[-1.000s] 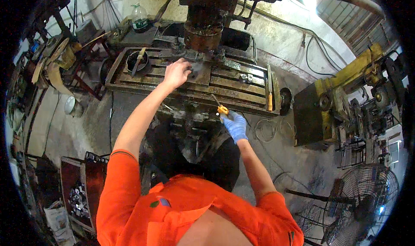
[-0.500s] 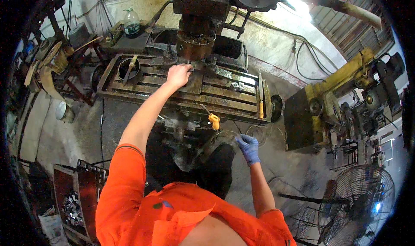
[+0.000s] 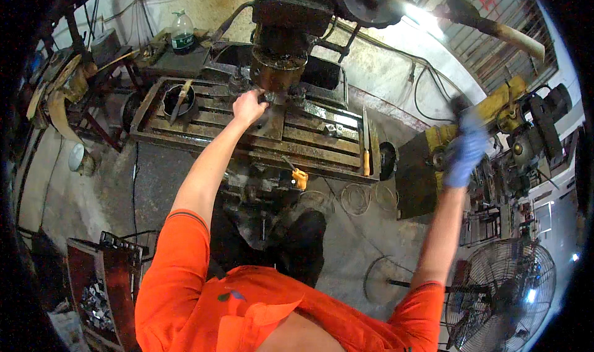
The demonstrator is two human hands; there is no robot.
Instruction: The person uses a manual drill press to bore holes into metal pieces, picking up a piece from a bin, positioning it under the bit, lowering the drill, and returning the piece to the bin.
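My bare left hand [image 3: 249,107] reaches over the slotted machine table [image 3: 213,131], right beside the bottom of the dark spindle head [image 3: 276,67]. Its fingers are closed at a small part under the spindle that I cannot make out. Off to the right, my right hand [image 3: 467,154] in a blue glove is raised and smeared by motion. A dark blurred shape shows just above that hand; whether the hand holds it cannot be told. An orange-yellow handle [image 3: 299,178] sticks out at the table's front edge. A small metal block [image 3: 333,130] rests on the table's right half.
On the table's left stands a dark pot [image 3: 179,102] with a brush in it. A file with a yellow handle [image 3: 366,161] lies along the right end. Yellow machinery [image 3: 433,144] stands to the right, a large fan [image 3: 501,290] at lower right, and a scrap-filled cabinet [image 3: 86,290] at lower left.
My right hand has swung up and far to the right from in front of the table. The left hand stays by the spindle, with the view slightly shifted.
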